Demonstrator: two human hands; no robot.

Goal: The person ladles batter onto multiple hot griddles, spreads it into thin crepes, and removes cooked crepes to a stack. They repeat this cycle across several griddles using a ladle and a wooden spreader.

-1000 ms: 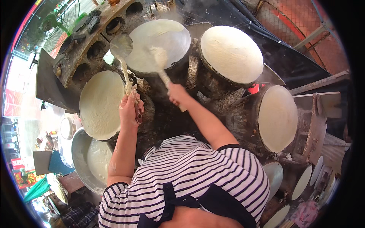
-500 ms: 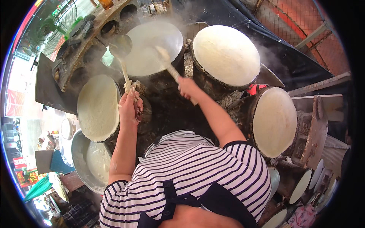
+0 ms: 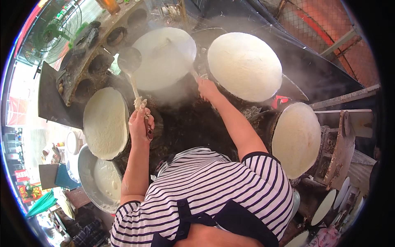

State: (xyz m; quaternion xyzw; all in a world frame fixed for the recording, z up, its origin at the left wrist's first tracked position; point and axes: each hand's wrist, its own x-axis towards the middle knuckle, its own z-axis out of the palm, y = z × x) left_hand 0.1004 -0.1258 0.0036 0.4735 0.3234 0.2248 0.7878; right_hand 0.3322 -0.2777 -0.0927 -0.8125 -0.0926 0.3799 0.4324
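My left hand (image 3: 140, 121) is closed round a long-handled ladle (image 3: 129, 60), its handle caked with pale batter. The round ladle head is by the left edge of the middle round griddle (image 3: 179, 39), whose top is covered in white batter or dough under steam. My right hand (image 3: 207, 89) grips a pale stick-like paddle (image 3: 194, 74) at that griddle's right edge. Blur and steam hide the paddle's far end. To the left, a second round of pale dough (image 3: 105, 123) lies on its griddle, beside my left forearm.
Further dough-covered griddles stand at the back right (image 3: 245, 66) and right (image 3: 296, 140). A metal basin (image 3: 85, 173) of batter stands at the left. A sooty shelf with round holes (image 3: 98, 64), a fan (image 3: 51, 35) and a dark tarp (image 3: 312, 66) edge the area.
My right hand has moved a little to the right and forward, and the paddle's blade no longer shows clearly over the griddle. Steam there looks thicker. My left hand keeps its hold on the ladle.
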